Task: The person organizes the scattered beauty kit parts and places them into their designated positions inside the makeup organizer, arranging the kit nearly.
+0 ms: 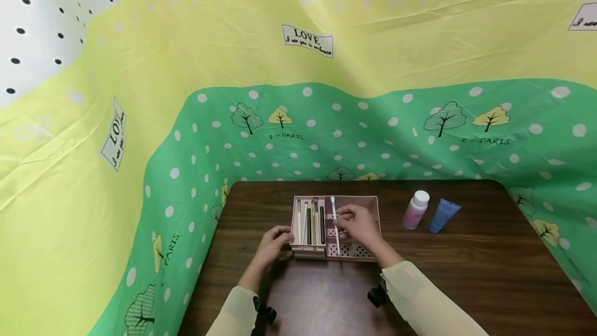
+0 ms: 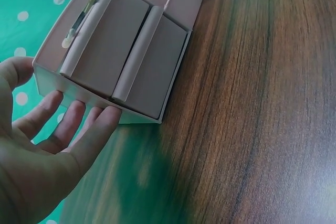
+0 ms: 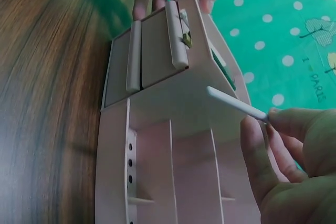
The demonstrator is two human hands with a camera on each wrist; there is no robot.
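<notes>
A pink makeup organizer sits on the table. Its left compartment holds several makeup brushes, some light and some black. Two small drawers show below that compartment in the left wrist view. My left hand rests on the organizer's left side, with fingertips touching the wall. Above the divided right half, my right hand pinches a slim white makeup brush between thumb and fingers. The brush stands nearly lengthwise in the head view, its pale tip toward the back.
Right of the organizer stand a white-capped pink bottle and a blue tube. The dark wooden table is bordered at the back and left by a green and yellow patterned curtain.
</notes>
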